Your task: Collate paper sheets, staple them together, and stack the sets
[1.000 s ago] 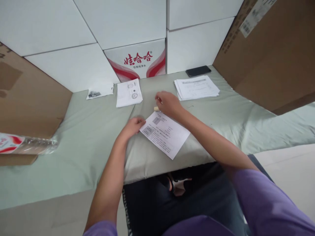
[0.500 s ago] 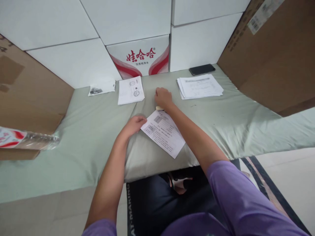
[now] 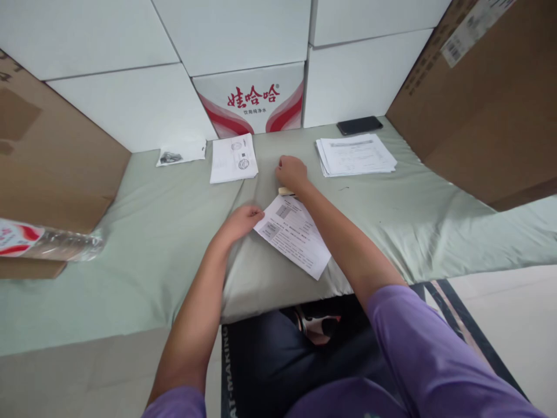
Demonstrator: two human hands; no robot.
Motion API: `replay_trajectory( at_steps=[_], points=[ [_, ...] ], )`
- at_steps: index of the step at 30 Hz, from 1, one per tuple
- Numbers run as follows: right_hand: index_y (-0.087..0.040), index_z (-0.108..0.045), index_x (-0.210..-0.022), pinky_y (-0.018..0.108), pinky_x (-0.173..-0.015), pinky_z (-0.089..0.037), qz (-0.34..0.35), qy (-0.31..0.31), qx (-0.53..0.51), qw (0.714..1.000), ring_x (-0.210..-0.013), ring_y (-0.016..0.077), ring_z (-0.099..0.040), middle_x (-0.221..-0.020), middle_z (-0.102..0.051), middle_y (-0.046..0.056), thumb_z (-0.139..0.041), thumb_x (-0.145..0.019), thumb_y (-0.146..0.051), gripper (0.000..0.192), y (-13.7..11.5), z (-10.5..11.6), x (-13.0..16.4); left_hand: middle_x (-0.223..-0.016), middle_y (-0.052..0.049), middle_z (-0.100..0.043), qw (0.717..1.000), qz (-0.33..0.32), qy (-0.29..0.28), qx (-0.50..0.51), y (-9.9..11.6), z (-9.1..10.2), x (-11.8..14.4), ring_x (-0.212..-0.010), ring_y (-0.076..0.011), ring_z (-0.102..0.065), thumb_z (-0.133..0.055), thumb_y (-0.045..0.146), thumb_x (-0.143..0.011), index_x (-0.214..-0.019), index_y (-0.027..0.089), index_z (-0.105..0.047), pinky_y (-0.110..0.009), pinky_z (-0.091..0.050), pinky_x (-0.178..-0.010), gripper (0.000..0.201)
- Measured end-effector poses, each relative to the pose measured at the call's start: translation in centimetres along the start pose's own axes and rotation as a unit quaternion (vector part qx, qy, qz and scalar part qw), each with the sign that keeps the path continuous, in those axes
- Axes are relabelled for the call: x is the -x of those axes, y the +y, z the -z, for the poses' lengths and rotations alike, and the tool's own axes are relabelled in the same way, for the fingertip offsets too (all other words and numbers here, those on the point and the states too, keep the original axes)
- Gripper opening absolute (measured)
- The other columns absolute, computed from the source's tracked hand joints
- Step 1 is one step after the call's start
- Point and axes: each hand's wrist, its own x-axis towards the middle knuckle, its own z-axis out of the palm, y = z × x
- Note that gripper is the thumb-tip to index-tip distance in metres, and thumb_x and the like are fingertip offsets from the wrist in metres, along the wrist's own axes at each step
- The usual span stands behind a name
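Observation:
A printed sheet of paper (image 3: pixel 296 237) lies tilted on the green cloth near its front edge. My left hand (image 3: pixel 247 222) pinches the sheet's left corner between thumb and fingers. Just beyond the sheet's far corner, my right hand (image 3: pixel 292 173) is closed in a fist, back of the hand up. From under its wrist side sticks out the end of a small cream-coloured object (image 3: pixel 285 191), at the paper's top edge. The rest of that object is hidden by the hand, so its kind does not show.
A paper stack with round stamps (image 3: pixel 235 159) lies back left, beside a small white packet (image 3: pixel 181 153). Another paper stack (image 3: pixel 357 155) and a black phone (image 3: pixel 359 125) lie back right. White cartons (image 3: pixel 248 101) wall the back; brown boxes (image 3: pixel 483 110) flank the sides. A plastic bottle (image 3: pixel 65 246) lies left.
The view has shifted slightly. Both hands keep their places on the sheet and the cream-coloured object; the sheet looks slightly bent, with little other movement.

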Motion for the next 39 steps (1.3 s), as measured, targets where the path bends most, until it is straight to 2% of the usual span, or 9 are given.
replay_trajectory(
  at_steps=[10,14,19,22,28,33,39],
  points=[
    [-0.014,-0.063,-0.116,0.044,-0.088,-0.047,0.016,0.008,0.034,0.999,-0.108,0.0322,-0.060,-0.119,-0.066,0.019,-0.042,-0.096,-0.024,0.030,-0.4,0.2,0.5,-0.058,0.001,-0.054,1.000,-0.009,0.012,0.000,-0.1,-0.2,-0.2,-0.054,-0.0136,-0.045,-0.054,0.044,-0.082,-0.067,0.019,-0.060,-0.027,-0.030,-0.052,0.030],
    [-0.012,-0.060,-0.121,0.045,-0.091,-0.043,0.050,0.019,0.089,0.995,-0.111,0.0334,-0.058,-0.121,-0.064,0.021,-0.040,-0.099,-0.021,0.032,-1.1,0.0,1.3,-0.056,0.002,-0.051,1.000,-0.006,0.008,0.003,0.2,-0.2,-0.1,-0.053,-0.0138,-0.044,-0.054,0.043,-0.082,-0.068,0.019,-0.060,-0.027,-0.030,-0.052,0.029],
    [-0.010,-0.061,-0.119,0.044,-0.093,-0.036,0.098,0.018,0.128,0.987,-0.111,0.0308,-0.058,-0.117,-0.066,0.021,-0.033,-0.097,-0.006,0.036,-2.0,-0.2,1.9,-0.055,0.002,-0.053,1.000,0.019,0.009,-0.004,0.0,-0.2,0.0,-0.049,-0.0133,-0.043,-0.056,0.044,-0.081,-0.072,0.019,-0.063,-0.027,-0.029,-0.049,0.028],
    [-0.011,-0.063,-0.118,0.045,-0.095,-0.034,0.115,0.008,0.132,0.985,-0.112,0.0308,-0.059,-0.117,-0.066,0.020,-0.032,-0.097,-0.005,0.037,-2.5,-0.3,2.2,-0.057,0.001,-0.055,1.000,0.020,0.006,0.012,0.1,-0.1,0.0,-0.048,-0.0128,-0.043,-0.058,0.044,-0.081,-0.074,0.018,-0.065,-0.026,-0.028,-0.046,0.028],
    [-0.009,-0.064,-0.120,0.046,-0.095,-0.036,0.101,-0.006,0.132,0.986,-0.116,0.0332,-0.057,-0.123,-0.064,0.021,-0.033,-0.097,-0.005,0.039,-2.7,-0.5,1.9,-0.055,0.001,-0.052,0.998,0.026,-0.016,0.060,0.5,0.3,0.1,-0.043,-0.0108,-0.039,-0.059,0.042,-0.080,-0.070,0.018,-0.063,-0.027,-0.027,-0.044,0.026],
    [-0.012,-0.062,-0.124,0.042,-0.090,-0.040,0.097,-0.014,0.126,0.987,-0.116,0.0315,-0.057,-0.125,-0.063,0.020,-0.034,-0.094,-0.003,0.041,-2.1,-0.9,1.5,-0.054,0.001,-0.052,0.998,0.025,-0.027,0.057,0.4,0.5,0.0,-0.042,-0.0110,-0.040,-0.059,0.043,-0.081,-0.072,0.018,-0.063,-0.027,-0.028,-0.044,0.026],
    [-0.014,-0.060,-0.122,0.037,-0.083,-0.041,0.090,0.000,0.081,0.993,-0.102,0.0270,-0.061,-0.115,-0.066,0.017,-0.030,-0.096,-0.006,0.041,-1.8,-0.1,1.7,-0.057,0.001,-0.056,1.000,0.027,-0.004,0.005,0.5,0.3,0.2,-0.047,-0.0142,-0.046,-0.056,0.043,-0.083,-0.074,0.018,-0.065,-0.028,-0.031,-0.046,0.028]
  ],
)
